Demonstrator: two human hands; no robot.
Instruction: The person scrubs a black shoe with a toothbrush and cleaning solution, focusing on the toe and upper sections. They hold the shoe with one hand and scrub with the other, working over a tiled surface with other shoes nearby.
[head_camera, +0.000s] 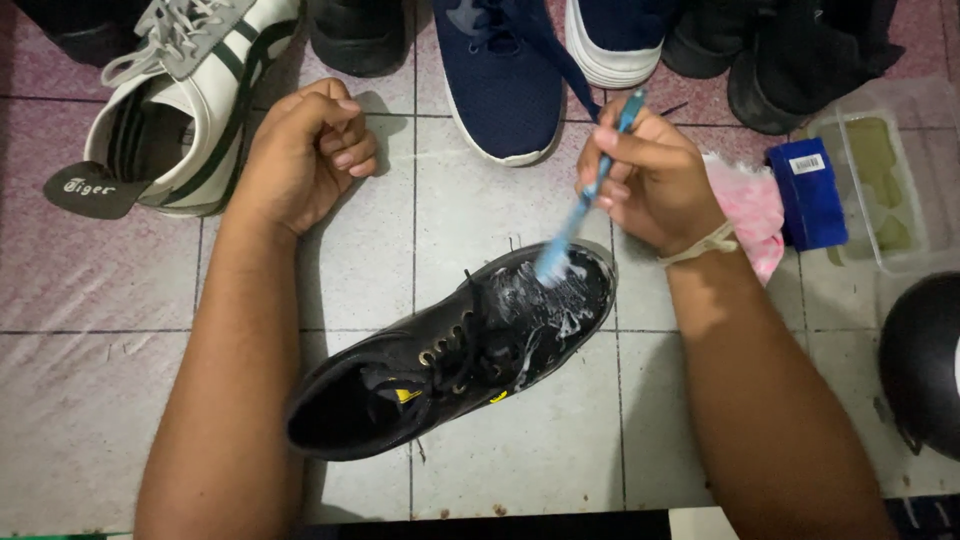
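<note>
A black lace-up shoe (450, 360) lies on the tiled floor between my forearms, its toe covered in white foam. My right hand (650, 175) grips a blue toothbrush (575, 225), and the bristle end presses on the foamy toe. My left hand (305, 155) rests curled into a loose fist on the floor to the upper left of the shoe, holding nothing, close to a white sneaker (185, 100) with dark stripes.
A navy sneaker (500, 80), another navy shoe with a white sole (620, 40) and black shoes (790, 60) line the far side. A pink cloth (755, 210), a blue block (808, 190), a clear plastic container (880, 190) and a dark round object (925, 360) sit right.
</note>
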